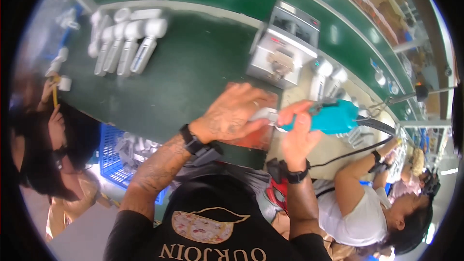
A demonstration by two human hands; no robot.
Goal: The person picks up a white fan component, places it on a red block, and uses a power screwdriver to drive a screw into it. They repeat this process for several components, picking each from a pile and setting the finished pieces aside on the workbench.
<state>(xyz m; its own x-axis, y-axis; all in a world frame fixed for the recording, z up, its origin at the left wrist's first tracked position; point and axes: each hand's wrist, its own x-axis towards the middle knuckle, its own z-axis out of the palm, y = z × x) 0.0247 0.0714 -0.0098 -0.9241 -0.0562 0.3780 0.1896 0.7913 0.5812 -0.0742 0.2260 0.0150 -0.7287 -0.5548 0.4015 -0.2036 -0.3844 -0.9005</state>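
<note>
My left hand (232, 113) is closed on a small white plastic part (263, 114), which its fingers largely hide. My right hand (300, 133) grips a teal electric screwdriver (336, 117) lying roughly level, its front end pointing left at the white part. Whether the tip touches the part cannot be made out. Both hands meet over a reddish mat (256, 137) near the bench's front edge. A dark cord runs from the driver's rear end, where a metal hook also shows.
White handheld devices (128, 43) lie grouped on the green bench (193, 53) at far left. A grey metal machine (280, 43) stands behind my hands. More white devices (321, 72) lie right. A blue crate (110, 157) holds pale parts. Co-workers sit left and right (357, 208).
</note>
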